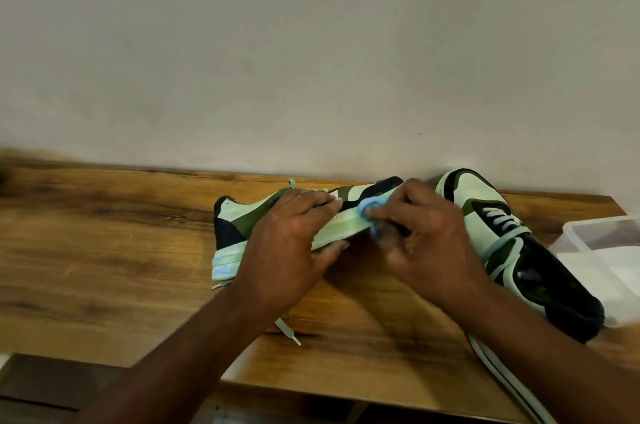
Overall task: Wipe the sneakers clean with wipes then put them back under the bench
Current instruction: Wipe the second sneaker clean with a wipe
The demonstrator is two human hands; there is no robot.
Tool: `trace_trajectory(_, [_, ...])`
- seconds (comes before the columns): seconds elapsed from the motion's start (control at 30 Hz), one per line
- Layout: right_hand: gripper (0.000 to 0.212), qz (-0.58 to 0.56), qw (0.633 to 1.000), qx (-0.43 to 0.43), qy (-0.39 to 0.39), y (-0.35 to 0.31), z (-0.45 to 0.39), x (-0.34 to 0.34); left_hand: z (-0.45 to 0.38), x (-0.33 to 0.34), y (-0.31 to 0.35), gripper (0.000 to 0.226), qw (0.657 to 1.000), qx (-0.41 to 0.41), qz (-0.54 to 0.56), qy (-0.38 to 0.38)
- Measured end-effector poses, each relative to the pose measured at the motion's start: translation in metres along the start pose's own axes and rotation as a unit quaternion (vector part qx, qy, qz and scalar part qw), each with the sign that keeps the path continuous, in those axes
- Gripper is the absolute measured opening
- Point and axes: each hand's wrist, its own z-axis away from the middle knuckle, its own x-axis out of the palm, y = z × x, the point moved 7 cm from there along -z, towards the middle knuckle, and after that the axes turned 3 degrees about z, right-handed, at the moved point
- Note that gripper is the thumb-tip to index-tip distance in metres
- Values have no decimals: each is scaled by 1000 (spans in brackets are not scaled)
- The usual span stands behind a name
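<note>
Left hand: gripped the sneaker lying on its side on the counter.
Right hand: pinched a blue wipe against its sole.
Second sneaker: just right.

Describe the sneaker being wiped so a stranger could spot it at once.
On the wooden bench against the wall, two matching green sneakers lie. It is the left sneaker, tipped on its side under both hands, a blue wipe pressed to its pale sole. The other sneaker sits upright, untouched.
</note>
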Motion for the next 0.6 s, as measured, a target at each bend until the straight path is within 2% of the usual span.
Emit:
trace_trajectory(0.07, [30,-9,996,59,62,17,-4,-12,2,1,0,60,1000,-1,6,4])
trace_trajectory(0.13, [30,2,992,88,85,19,-4,-12,3,2,1,60,1000,-2,6,4])
trace_trajectory(0.2, [31,14,996,66,60,5,-2,0,3,2,2,59,1000,0,2,2])
trace_trajectory(0.3, [29,35,999,-12,-37,-23,6,19,3,3,2,58,1000,14,-1,-1])
trace_trajectory(0.37, [27,31,998,-24,-52,-23,5,17,4,4,2,57,1000,21,-3,-5])
trace_trajectory(0.5, [23,18,994,79,73,15,-6,-11,5,4,3,56,1000,21,2,6])
trace_trajectory(0.6, [29,24,992,104,72,17,-5,-7,4,5,2,54,1000,20,3,6])
